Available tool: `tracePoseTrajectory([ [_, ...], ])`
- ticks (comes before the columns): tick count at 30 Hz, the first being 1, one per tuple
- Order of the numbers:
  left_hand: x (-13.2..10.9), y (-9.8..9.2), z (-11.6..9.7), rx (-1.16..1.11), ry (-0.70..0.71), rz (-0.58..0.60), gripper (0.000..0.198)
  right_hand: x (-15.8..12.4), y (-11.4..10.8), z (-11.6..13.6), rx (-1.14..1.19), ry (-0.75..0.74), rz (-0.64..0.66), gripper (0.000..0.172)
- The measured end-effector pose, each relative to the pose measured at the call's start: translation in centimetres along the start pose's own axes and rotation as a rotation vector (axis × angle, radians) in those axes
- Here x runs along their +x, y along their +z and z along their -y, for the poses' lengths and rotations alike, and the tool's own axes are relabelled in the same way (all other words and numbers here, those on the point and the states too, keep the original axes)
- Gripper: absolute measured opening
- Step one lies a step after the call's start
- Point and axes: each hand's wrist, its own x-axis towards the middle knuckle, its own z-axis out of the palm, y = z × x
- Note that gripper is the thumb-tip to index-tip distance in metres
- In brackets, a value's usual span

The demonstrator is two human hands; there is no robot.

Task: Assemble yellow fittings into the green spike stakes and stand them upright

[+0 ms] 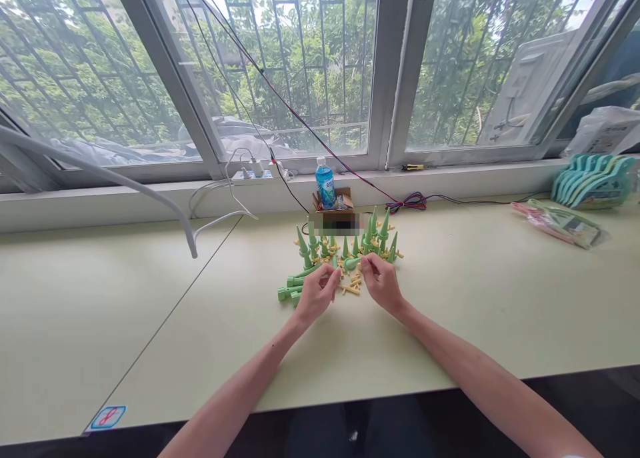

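Observation:
My right hand [383, 282] is closed, pinching the narrow end of a green plastic spike [352, 264] that lies sideways, its wide end toward the left. My left hand [317, 293] is closed with thumb and fingertips together; what they hold, if anything, is too small to make out. Between and below the hands, several small yellow valve pieces [353, 289] lie loose on the table. Beyond them, green spikes [384, 225] with yellow valves stand point up in a cluster. Several green tubes [284, 293] with ribbed ends lie left of my left hand, partly hidden by it.
A small cardboard box [344, 198] and a blue drink bottle [325, 183] stand behind the spikes. Cables [410, 202] run along the sill. Turquoise hangers [593, 181] and a bagged pink and green bundle [560, 223] lie far right. A white tube [150, 191] overhangs the left side.

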Motion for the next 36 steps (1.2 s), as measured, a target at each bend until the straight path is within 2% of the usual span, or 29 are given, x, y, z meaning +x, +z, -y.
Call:
tracePoseTrajectory([
  [4, -0.11, -0.05, -0.29, -0.057, -0.123, 0.091, 0.061, -0.04, -0.03, 0.09, -0.009, -0.006, 0.019, 0.033],
  [9, -0.17, -0.03, -0.15, -0.106, -0.200, 0.148, 0.068, -0.25, 0.09, 0.11, 0.007, -0.020, 0.074, 0.033],
  [16, -0.20, -0.07, -0.24, -0.159, -0.288, 0.218, 0.065, -0.44, 0.14, 0.36, 0.034, -0.069, 0.140, 0.030],
  [22, -0.15, -0.34, -0.45, -0.214, -0.315, 0.259, 0.058, -0.44, 0.15, 0.19, 0.043, -0.039, 0.167, 0.032],
  [25, -0.16, -0.47, -0.42, -0.193, -0.266, 0.256, 0.051, -0.43, 0.13, 0.23, 0.039, -0.026, 0.174, 0.033],
  [36, -0.23, -0.48, -0.31, 0.088, 0.133, 0.131, 0.029, -0.39, 0.20, 0.08, 0.011, -0.027, 0.190, 0.036],
])
